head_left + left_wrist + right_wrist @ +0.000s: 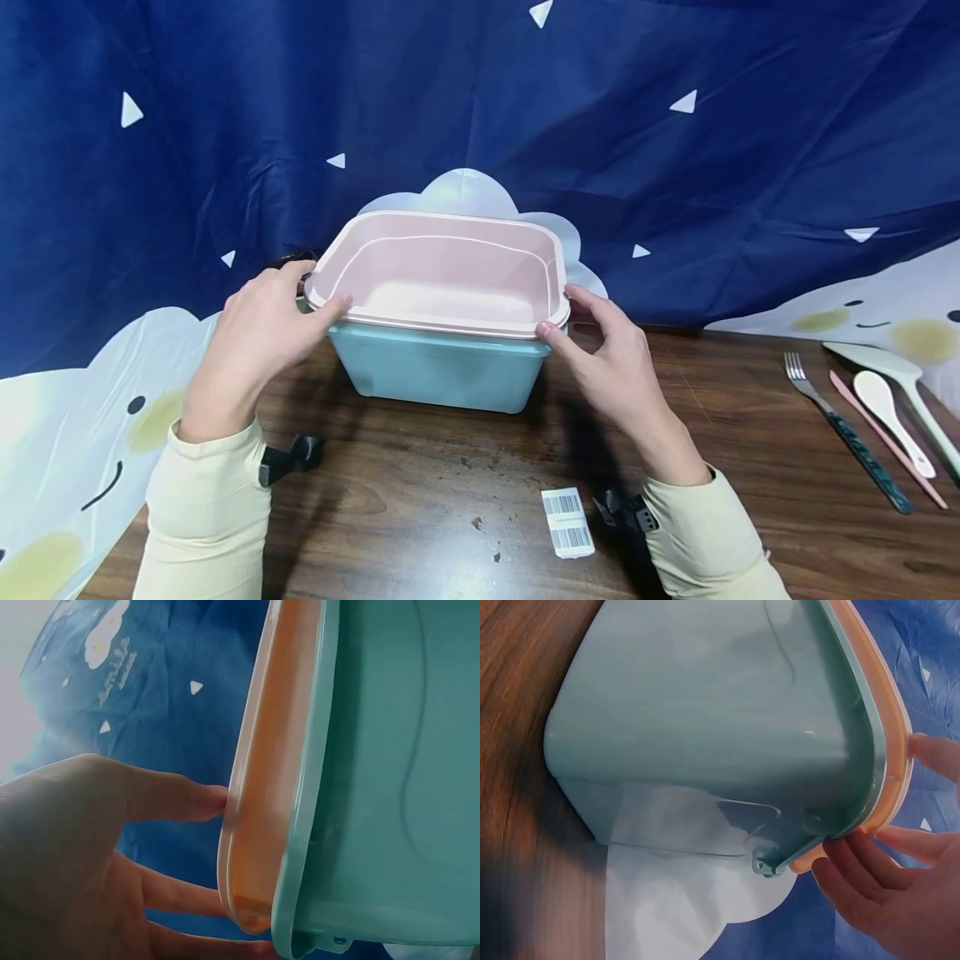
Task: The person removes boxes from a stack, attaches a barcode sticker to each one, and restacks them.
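Note:
A pink plastic basin (453, 275) sits nested in a teal plastic basin (442, 371), its rim standing just above the teal rim. My left hand (258, 325) holds the pink basin's left end, thumb on the front rim and fingers round the side. At the opposite end, my right hand (611, 358) grips the right front corner, with the thumb on the rim. In the right wrist view, fingers (855, 877) reach beneath the rims of both basins. The left wrist view shows the left thumb (176, 796) against the pink rim (232, 802).
A barcode label (567, 522) lies on the dark wooden table (405, 500) in front of the basins. To the right are a fork (847, 433), a pink stick-like utensil (888, 440), a white spoon (892, 421) and a pale spatula (911, 375). A blue curtain (420, 92) hangs behind.

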`<move>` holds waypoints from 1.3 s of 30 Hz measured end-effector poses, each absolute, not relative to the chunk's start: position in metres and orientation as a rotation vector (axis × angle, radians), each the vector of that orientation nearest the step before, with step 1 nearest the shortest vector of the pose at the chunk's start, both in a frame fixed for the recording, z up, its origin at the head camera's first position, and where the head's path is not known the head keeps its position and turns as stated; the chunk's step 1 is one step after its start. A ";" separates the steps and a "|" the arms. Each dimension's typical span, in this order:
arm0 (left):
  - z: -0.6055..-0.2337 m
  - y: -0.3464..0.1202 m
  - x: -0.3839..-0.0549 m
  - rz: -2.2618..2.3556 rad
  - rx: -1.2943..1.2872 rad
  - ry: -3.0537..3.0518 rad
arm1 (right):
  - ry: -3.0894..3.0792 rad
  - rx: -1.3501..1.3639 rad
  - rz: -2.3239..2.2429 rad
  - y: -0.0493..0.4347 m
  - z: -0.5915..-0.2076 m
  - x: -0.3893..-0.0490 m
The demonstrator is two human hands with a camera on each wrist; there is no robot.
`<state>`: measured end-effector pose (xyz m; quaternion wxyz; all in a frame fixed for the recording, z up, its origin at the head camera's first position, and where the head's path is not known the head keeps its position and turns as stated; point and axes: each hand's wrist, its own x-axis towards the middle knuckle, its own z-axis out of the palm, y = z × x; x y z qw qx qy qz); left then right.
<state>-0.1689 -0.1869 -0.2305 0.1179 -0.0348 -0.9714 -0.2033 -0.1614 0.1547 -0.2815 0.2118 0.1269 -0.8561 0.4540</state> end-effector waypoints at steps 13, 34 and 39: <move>-0.232 -0.190 -0.174 -0.648 -0.162 -2.838 | -2.317 0.286 1.456 0.152 -0.281 -0.162; -0.233 -0.184 -0.171 -0.735 -0.135 -2.778 | -2.264 0.185 1.573 0.147 -0.278 -0.156; -0.232 -0.183 -0.170 -0.767 -0.129 -2.783 | -2.264 0.184 1.557 0.146 -0.278 -0.156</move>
